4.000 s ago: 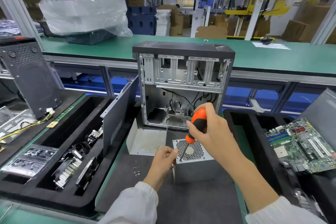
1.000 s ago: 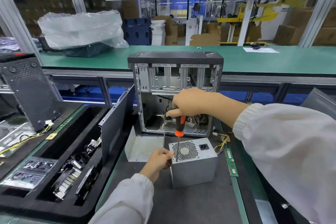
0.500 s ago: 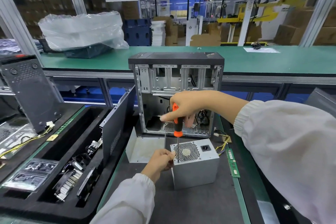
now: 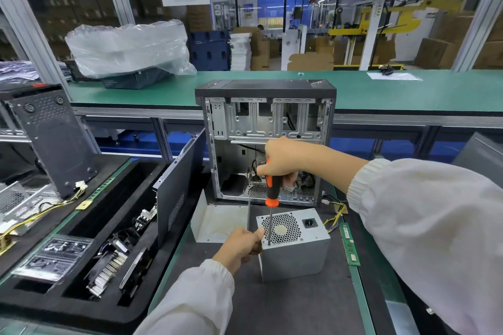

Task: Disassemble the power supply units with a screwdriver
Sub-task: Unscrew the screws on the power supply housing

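Two hands at work on one power supply (image 4: pixel 295 253), a grey metal box standing on the dark mat (image 4: pixel 285 307), fan grille facing up. Right hand (image 4: pixel 283 160) is above the box, fingers wrapped around the orange-and-black handle of the screwdriver (image 4: pixel 270 187); shaft runs straight down, tip on the near-left corner of the grille face. Left hand (image 4: pixel 242 245) is against the box's left top edge, thumb at the rim, fingers curled around a thin metal rod (image 4: pixel 248 212) that stands upright just left of the screwdriver shaft.

Beyond the right hand: open computer case (image 4: pixel 266 122), upright, its bottom edge near the box's far edge. Bent metal plate (image 4: pixel 217 223) lies just beyond the left hand, close to the box's left side. Left of the left hand, a black foam tray (image 4: pixel 81 304) holding loose parts. Right of the box, a green memory stick (image 4: pixel 349 245) lies along the mat's edge, apart from the box. Bare mat shows between the box and the sleeves.
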{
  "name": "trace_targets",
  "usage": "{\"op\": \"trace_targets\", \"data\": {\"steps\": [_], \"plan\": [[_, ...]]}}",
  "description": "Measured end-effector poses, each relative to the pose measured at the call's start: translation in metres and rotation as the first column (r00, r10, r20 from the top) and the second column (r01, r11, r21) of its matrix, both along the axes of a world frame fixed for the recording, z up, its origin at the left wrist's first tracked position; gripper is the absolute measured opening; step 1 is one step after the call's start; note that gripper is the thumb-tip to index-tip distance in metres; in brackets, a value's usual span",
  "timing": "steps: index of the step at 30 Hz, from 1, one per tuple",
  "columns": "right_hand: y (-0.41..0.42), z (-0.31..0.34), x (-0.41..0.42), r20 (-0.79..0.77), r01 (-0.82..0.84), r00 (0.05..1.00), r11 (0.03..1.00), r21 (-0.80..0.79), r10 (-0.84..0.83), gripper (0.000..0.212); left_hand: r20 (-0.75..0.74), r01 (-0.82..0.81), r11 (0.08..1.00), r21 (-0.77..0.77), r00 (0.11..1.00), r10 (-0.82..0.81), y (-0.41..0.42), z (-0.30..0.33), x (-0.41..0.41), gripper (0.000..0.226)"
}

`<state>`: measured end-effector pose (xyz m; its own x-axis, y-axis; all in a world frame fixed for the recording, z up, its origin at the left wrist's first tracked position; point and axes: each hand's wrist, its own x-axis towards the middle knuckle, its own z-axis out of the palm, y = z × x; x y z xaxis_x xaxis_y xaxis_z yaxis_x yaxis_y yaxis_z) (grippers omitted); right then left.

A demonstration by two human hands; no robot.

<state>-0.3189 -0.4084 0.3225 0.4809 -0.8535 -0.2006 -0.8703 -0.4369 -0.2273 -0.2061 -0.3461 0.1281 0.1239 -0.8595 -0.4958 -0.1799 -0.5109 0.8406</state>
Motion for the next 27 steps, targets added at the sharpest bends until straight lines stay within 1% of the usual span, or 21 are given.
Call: {"op": "trace_targets", "data": {"steps": [2,4,5,8,10,13,16,17,19,20,23,25,26,27], "plan": [[0.007,0.002,-0.002,-0.094,-0.008,0.996,0.996,-0.093,-0.001,0.041,0.008,-0.008,1.0,-0.011,1.0,0.008,0.003,0.001,-0.001,0.036],[0.014,0.005,-0.003,-0.199,-0.053,0.98,0.973,-0.225,0.008,0.05,0.018,-0.021,0.999,-0.033,1.0,0.022,0.003,0.0,-0.002,0.033],[0.016,0.006,-0.003,-0.239,-0.079,0.971,0.962,-0.262,0.015,0.054,0.025,-0.024,0.999,-0.043,0.999,0.025,0.003,0.0,-0.003,0.033],[0.02,0.006,0.002,-0.332,-0.151,0.943,0.934,-0.323,0.038,0.057,0.058,-0.003,0.998,-0.06,0.998,0.007,0.002,-0.002,-0.002,0.036],[0.023,0.005,0.006,-0.344,-0.192,0.936,0.922,-0.335,0.07,0.053,0.061,0.028,0.998,-0.056,0.998,-0.024,0.003,-0.002,0.001,0.035],[0.024,0.006,0.01,-0.345,-0.26,0.926,0.923,-0.284,0.155,0.047,0.06,0.051,0.998,-0.044,0.997,-0.049,0.003,-0.004,0.005,0.029],[0.024,0.012,0.009,-0.367,-0.321,0.899,0.93,-0.177,0.24,0.04,0.078,0.045,0.998,-0.04,0.996,-0.042,0.0,-0.006,0.003,0.028],[0.024,0.014,0.008,-0.353,-0.327,0.897,0.937,-0.123,0.266,0.034,0.086,0.043,0.998,-0.036,0.995,-0.04,-0.001,-0.006,0.003,0.03],[0.022,0.019,0.005,-0.259,-0.324,0.913,0.946,0.009,0.315,0.017,0.095,0.033,0.999,-0.029,0.995,-0.03,-0.002,-0.006,0.002,0.029],[0.022,0.021,0.005,-0.215,-0.333,0.915,0.94,0.07,0.34,0.013,0.094,0.028,0.999,-0.027,0.995,-0.026,-0.002,-0.006,0.002,0.028],[0.022,0.023,0.009,-0.154,-0.374,0.903,0.91,0.176,0.401,0.028,0.085,0.019,0.999,-0.027,0.996,-0.017,-0.004,-0.007,0.002,0.025],[0.022,0.022,0.011,-0.125,-0.371,0.908,0.906,0.205,0.4,0.028,0.083,0.019,0.999,-0.031,0.996,-0.017,-0.005,-0.008,0.003,0.024],[0.021,0.021,0.01,-0.096,-0.355,0.92,0.912,0.207,0.38,0.025,0.084,0.024,0.999,-0.033,0.996,-0.021,-0.005,-0.009,0.003,0.024],[0.022,0.021,0.009,-0.067,-0.326,0.937,0.925,0.193,0.344,0.027,0.087,0.029,0.999,-0.033,0.996,-0.026,-0.006,-0.01,0.003,0.024]]}}
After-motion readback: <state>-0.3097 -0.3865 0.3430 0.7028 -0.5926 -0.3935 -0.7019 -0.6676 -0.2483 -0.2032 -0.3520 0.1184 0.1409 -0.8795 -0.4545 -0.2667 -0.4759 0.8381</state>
